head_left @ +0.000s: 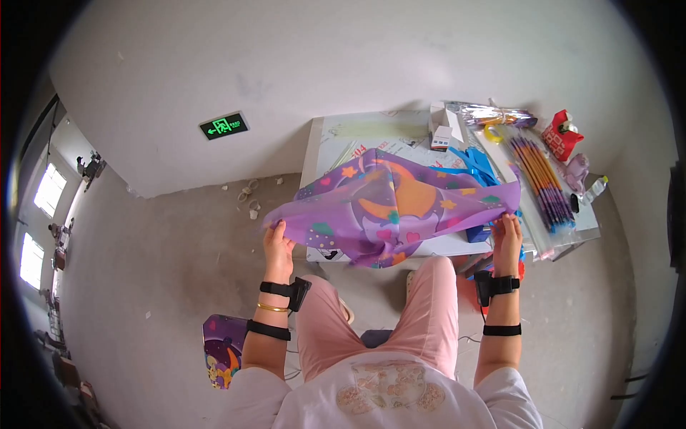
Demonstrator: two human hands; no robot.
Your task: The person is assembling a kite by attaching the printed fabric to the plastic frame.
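A thin, partly see-through purple cloth [364, 222] spreads across in front of me, printed with an orange moon, stars and coloured spots. Its left end is pinched in my left hand [277, 244], the fingers closed at the edge. On the opposite end, my right hand [507, 239] also grips the edge with closed fingers. Between the hands the cloth rises to a seamed peak, and its lower middle sags in folds. It covers much of the table [311, 161] behind it.
Right of the cloth lie blue strips [477, 166], a small white box [441, 136], yellow tape [492, 134] and a bag of orange-purple sticks [539, 179]. Farther right are a red bag [561, 136] and a clear bottle [596, 188]. A purple printed panel [225, 347] sits by my left elbow.
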